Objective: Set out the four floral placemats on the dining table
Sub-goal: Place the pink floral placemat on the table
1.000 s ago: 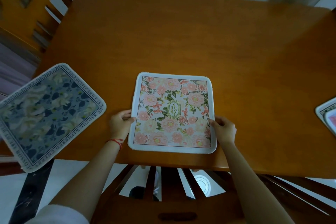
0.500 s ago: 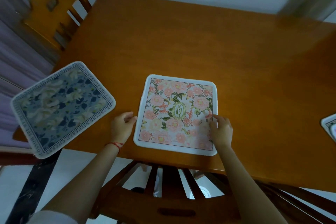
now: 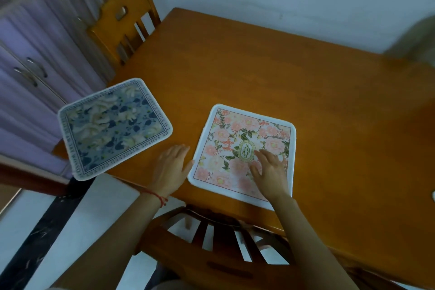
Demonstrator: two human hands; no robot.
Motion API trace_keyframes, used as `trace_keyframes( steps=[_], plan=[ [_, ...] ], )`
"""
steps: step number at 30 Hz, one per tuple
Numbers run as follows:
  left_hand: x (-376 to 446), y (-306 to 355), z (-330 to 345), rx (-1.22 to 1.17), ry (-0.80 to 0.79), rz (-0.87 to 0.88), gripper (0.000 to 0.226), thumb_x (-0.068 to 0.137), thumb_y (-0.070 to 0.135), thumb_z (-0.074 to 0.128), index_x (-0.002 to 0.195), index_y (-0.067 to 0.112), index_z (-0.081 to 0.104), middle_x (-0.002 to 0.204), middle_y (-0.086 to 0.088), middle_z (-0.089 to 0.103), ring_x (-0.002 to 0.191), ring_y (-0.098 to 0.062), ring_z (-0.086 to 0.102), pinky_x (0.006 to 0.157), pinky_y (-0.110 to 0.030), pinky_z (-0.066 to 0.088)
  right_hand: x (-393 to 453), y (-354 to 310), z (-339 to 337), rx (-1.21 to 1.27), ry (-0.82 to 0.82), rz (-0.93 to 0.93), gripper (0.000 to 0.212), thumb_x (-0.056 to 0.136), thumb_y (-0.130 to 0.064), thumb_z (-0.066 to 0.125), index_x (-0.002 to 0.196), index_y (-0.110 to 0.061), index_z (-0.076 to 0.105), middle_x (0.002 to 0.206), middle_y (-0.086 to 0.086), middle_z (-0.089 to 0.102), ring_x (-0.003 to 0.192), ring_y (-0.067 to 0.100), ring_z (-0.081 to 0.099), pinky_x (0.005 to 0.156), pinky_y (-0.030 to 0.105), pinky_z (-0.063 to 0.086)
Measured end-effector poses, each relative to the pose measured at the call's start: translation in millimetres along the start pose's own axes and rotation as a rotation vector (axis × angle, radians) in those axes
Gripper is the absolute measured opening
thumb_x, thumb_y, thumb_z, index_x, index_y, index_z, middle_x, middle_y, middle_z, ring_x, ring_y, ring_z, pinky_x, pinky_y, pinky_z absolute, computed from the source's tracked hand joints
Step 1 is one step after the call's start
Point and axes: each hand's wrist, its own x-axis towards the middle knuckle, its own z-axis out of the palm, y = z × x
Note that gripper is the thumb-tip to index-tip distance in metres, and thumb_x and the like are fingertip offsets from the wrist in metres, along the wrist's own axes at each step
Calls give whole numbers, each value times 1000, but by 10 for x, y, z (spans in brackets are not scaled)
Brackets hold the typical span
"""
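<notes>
A pink floral placemat (image 3: 244, 146) lies flat near the front edge of the wooden dining table (image 3: 282, 82). My right hand (image 3: 270, 169) rests on the mat's lower middle with fingers spread. My left hand (image 3: 173, 167) lies open on the bare table just left of the mat, thumb touching its left edge. A blue floral placemat (image 3: 113, 127) sits at the table's left corner, hanging partly over the edge.
A wooden chair (image 3: 124, 21) stands at the table's left side and another chair back (image 3: 223, 242) is right below me. A lilac cabinet (image 3: 35, 66) fills the left. A white edge of something (image 3: 433, 195) shows at the far right.
Both hands let go of the pink mat's side edges. My right hand slid onto the mat's surface and my left hand flattened on the table. The view swung left.
</notes>
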Motion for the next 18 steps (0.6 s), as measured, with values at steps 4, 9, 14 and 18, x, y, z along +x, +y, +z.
trace_keyframes(
  steps=[4,9,14,18],
  plan=[
    [-80,-165,-101,59,51,19,51,94,38,40,138,13,36,145,-9,39,136,-24,31,111,-38,23,16,-235,-1,-57,-29,-62,43,90,-27,52,129,-9,49,136,14,48,127,31,43,104,44,33],
    [-166,-510,-325,81,124,50,52,91,40,39,130,7,46,134,-14,51,127,-30,44,105,-43,32,28,-689,72,-69,-2,-95,43,90,-30,50,128,-10,50,134,14,50,125,32,45,103,46,34],
    [-263,-935,-635,84,184,59,39,86,28,58,116,3,58,119,-17,62,113,-34,56,94,-48,44,46,-1264,251,-91,32,-127,50,88,-39,40,126,-9,52,132,15,53,122,33,48,100,47,38],
    [-329,-1408,-897,104,127,109,49,84,39,38,108,4,62,108,-16,67,100,-33,63,83,-46,51,2,-1772,466,-69,52,-129,59,89,-51,33,124,-8,53,128,15,55,119,34,51,97,48,41]
  ],
)
